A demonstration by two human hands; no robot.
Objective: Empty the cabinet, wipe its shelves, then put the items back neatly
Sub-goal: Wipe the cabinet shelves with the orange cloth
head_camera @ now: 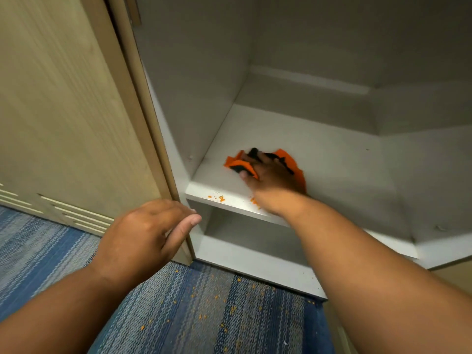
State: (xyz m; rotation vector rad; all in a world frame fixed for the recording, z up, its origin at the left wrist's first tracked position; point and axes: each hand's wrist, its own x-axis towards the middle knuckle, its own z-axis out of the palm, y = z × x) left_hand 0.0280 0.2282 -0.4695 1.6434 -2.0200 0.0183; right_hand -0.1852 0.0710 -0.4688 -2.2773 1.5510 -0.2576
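Note:
The white cabinet stands open and its lower shelf [319,149] holds nothing but an orange and black cloth [236,163]. My right hand [270,175] presses flat on that cloth near the shelf's front left corner. Small orange crumbs [221,198] lie along the shelf's front edge. My left hand [145,233] hovers in front of the cabinet's left side panel, fingers loosely curled with nothing in them. Below the shelf is a low compartment [250,233], which looks bare.
A beige wooden door panel [63,111] stands at the left, next to the cabinet. Blue striped carpet [191,310] covers the floor and is sprinkled with orange crumbs. The cabinet's right part angles outward [434,175].

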